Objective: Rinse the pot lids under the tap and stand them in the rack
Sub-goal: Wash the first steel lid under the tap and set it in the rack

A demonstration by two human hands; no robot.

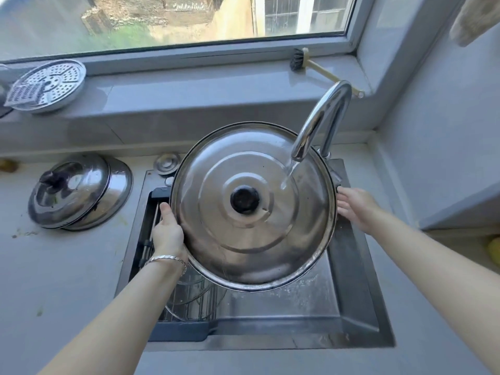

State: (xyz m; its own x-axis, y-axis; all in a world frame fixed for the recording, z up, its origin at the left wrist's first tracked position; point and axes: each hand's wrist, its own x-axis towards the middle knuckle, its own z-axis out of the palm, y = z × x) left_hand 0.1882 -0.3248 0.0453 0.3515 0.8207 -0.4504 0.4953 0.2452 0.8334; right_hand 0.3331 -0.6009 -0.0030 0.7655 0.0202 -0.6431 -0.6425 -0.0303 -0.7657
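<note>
I saw the large lid (254, 207) held over the sink (354, 269), between the 2 hands, domed side up with its black knob (244, 199) facing the camera. The left hand (167, 231) gripped the lid's left rim, thumb lying along the edge and the fingers hidden beneath. A bracelet (166, 259) sat on that wrist. The right hand (351, 207) was spread, fingers straight, just beside the lid's right rim; I could not tell whether the fingertips touched it. Above and just left of the right hand the tap (322, 117) curved over the lid, and a stream of water (290, 171) struck the dome between the knob and the right hand. Below the left wrist a wire rack (189, 296) stood in the sink's left part, partly covered by the lid. Well to the left of the left hand, 2 stacked lids (78, 190) rested on the counter (54, 280). Farther beyond them a perforated steamer plate (48, 85) leaned on the windowsill, and beyond the right hand a brush (300, 59) lay on the sill.
</note>
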